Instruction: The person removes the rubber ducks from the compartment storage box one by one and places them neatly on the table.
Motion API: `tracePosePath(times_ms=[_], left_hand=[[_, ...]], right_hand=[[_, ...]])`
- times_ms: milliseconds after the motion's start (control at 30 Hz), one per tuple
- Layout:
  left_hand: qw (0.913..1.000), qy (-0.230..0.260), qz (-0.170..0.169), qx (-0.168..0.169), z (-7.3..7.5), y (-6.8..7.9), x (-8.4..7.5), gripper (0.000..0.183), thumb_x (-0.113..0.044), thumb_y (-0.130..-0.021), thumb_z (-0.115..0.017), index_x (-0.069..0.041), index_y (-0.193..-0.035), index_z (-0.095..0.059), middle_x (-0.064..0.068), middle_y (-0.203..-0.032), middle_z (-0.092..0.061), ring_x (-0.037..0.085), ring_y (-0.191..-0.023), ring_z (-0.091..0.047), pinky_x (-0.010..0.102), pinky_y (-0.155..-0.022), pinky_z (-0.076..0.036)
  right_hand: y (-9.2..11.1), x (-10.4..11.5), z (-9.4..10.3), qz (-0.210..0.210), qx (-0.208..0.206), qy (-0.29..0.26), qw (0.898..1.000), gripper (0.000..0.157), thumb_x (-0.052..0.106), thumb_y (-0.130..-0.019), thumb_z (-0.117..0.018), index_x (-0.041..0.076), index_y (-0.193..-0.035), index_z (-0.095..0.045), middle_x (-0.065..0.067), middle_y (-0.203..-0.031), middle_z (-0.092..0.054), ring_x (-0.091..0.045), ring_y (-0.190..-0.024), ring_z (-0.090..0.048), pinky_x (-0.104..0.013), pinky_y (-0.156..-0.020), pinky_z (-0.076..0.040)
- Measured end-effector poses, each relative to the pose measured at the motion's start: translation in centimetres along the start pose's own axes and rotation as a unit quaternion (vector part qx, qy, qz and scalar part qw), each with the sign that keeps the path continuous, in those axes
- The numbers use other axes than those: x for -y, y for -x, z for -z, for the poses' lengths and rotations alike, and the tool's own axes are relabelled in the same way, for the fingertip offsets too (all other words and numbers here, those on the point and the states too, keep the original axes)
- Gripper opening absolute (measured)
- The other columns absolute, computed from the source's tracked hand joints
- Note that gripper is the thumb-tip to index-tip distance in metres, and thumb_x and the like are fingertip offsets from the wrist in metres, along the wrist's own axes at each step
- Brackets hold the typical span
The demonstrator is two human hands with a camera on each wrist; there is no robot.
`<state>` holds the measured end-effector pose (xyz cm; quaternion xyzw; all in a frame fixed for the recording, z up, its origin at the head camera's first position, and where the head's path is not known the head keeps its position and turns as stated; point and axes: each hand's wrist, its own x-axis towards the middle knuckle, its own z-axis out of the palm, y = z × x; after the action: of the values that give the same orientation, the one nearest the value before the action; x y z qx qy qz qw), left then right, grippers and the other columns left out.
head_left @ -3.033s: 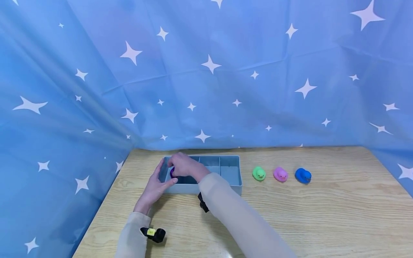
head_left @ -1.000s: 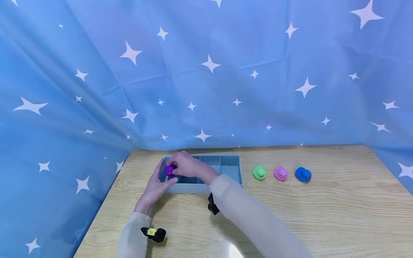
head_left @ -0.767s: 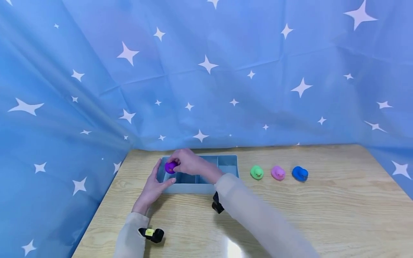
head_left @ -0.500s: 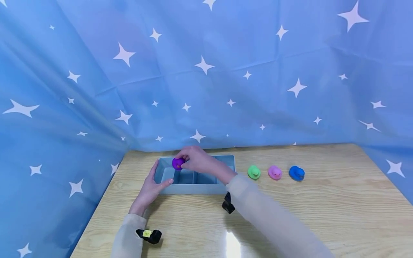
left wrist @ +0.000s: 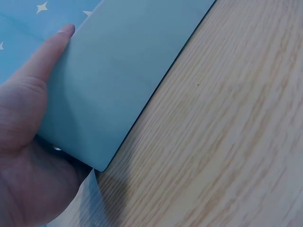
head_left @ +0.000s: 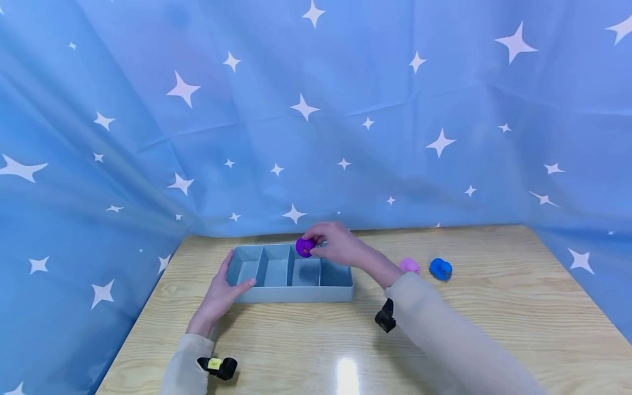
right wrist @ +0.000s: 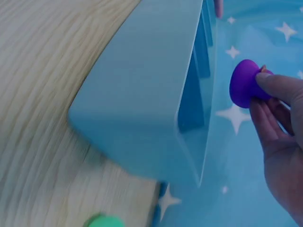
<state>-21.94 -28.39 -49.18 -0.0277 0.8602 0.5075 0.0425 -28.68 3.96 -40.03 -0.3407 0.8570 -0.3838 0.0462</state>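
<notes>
My right hand (head_left: 340, 244) pinches a purple toy duck (head_left: 304, 247) between thumb and fingers. It is held up above the box's third compartment from the left, and the right wrist view also has the duck (right wrist: 244, 85) raised clear of the rim. The blue-grey divided box (head_left: 296, 295) stands near the back of the table. At its left end rests my left hand (head_left: 219, 293), fingers along the end wall and thumb straight at the front rim. In the left wrist view the thumb (left wrist: 45, 59) lies against the front wall (left wrist: 118, 71). No duck shows in the box.
Right of the box, a pink duck (head_left: 409, 266) is partly hidden by my right forearm, and a blue duck (head_left: 440, 269) sits beyond it. A green duck (right wrist: 105, 221) peeks in at the right wrist view's bottom edge. Behind the wooden table (head_left: 286, 351) hangs a starry blue cloth (head_left: 257, 137).
My right hand has lifted the purple duck out of the leftmost part of the box and carried it rightward. The head view has shifted slightly, and the green duck is now hidden there.
</notes>
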Motion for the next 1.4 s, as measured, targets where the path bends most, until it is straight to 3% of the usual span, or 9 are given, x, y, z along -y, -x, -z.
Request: tracePosePath(times_ms=[167,300,433,600,767,1133,1267,1400], left_hand=[[0.9999,0.004,0.006,0.009,0.5,0.1,-0.1,0.107,-0.038,-0.094,-0.076,-0.024,-0.167,0.001,0.018,-0.171,-0.002,0.044,-0.154,-0.003,0.065,-0.119,-0.018],[0.9998,0.009,0.002,0.017,0.4,0.1,-0.1,0.107,-0.038,-0.094,-0.076,-0.024,-0.167,0.002,0.018,-0.171,0.0,0.044,-0.154,-0.004,0.065,-0.119,-0.02],[0.9998,0.008,-0.002,0.02,0.1,0.1,-0.3,0.108,-0.041,-0.094,-0.076,-0.023,-0.167,0.002,0.018,-0.171,0.0,0.045,-0.154,-0.004,0.065,-0.119,-0.021],[0.9998,0.0,0.0,0.021,-0.1,0.0,-0.4,0.108,-0.044,-0.094,-0.075,-0.024,-0.167,0.002,0.018,-0.171,0.0,0.045,-0.154,-0.003,0.066,-0.119,-0.018],[0.9997,-0.001,0.002,0.024,0.1,0.2,-0.3,0.107,-0.043,-0.095,-0.074,-0.025,-0.166,0.003,0.019,-0.171,0.001,0.046,-0.154,-0.003,0.067,-0.118,-0.019],[0.9995,-0.003,0.001,0.031,0.3,0.2,-0.3,0.108,-0.041,-0.095,-0.074,-0.023,-0.166,0.005,0.019,-0.171,0.002,0.045,-0.154,-0.002,0.067,-0.119,-0.017],[0.9995,-0.003,0.003,0.03,0.3,0.3,-0.3,0.108,-0.04,-0.095,-0.074,-0.024,-0.166,0.006,0.019,-0.17,0.002,0.045,-0.154,-0.001,0.067,-0.119,-0.016],[0.9995,-0.008,0.007,0.031,0.3,0.3,-0.4,0.108,-0.041,-0.096,-0.074,-0.024,-0.166,0.006,0.019,-0.17,0.002,0.045,-0.154,-0.001,0.067,-0.119,-0.015]], right_hand=[[1.5,-1.2,1.1,0.006,-0.015,-0.013,1.0,0.028,0.0,-0.09,-0.076,-0.002,-0.118,-0.073,-0.013,-0.115,-0.07,-0.024,-0.1,-0.07,-0.042,-0.091,-0.059],[3.1,-2.2,2.1,0.01,-0.028,-0.017,0.999,0.028,-0.001,-0.089,-0.076,-0.003,-0.117,-0.073,-0.011,-0.112,-0.07,-0.023,-0.099,-0.07,-0.038,-0.088,-0.059],[5.3,-3.3,3.4,-0.008,-0.036,-0.018,0.999,0.029,0.0,-0.09,-0.076,-0.002,-0.12,-0.072,-0.012,-0.115,-0.069,-0.024,-0.101,-0.07,-0.035,-0.088,-0.059],[8.2,-4.9,5.4,-0.044,-0.069,-0.006,0.997,0.032,0.0,-0.09,-0.077,0.0,-0.122,-0.073,-0.014,-0.119,-0.07,-0.027,-0.101,-0.072,-0.042,-0.089,-0.059],[10.7,-6.5,7.0,-0.067,-0.098,-0.015,0.993,0.036,-0.006,-0.086,-0.078,-0.002,-0.122,-0.072,-0.013,-0.114,-0.071,-0.03,-0.1,-0.072,-0.042,-0.089,-0.059],[14.7,-8.2,9.5,-0.067,-0.111,-0.001,0.992,0.035,-0.01,-0.086,-0.075,-0.008,-0.121,-0.07,-0.019,-0.113,-0.07,-0.034,-0.099,-0.07,-0.046,-0.09,-0.058],[15.9,-8.9,10.5,-0.092,-0.112,0.013,0.989,0.034,-0.008,-0.088,-0.074,-0.006,-0.122,-0.07,-0.019,-0.116,-0.069,-0.035,-0.1,-0.07,-0.042,-0.089,-0.059],[17.3,-9.6,11.3,-0.115,-0.119,0.019,0.986,0.034,-0.007,-0.09,-0.071,-0.004,-0.124,-0.07,-0.018,-0.118,-0.068,-0.035,-0.102,-0.069,-0.029,-0.087,-0.058]])
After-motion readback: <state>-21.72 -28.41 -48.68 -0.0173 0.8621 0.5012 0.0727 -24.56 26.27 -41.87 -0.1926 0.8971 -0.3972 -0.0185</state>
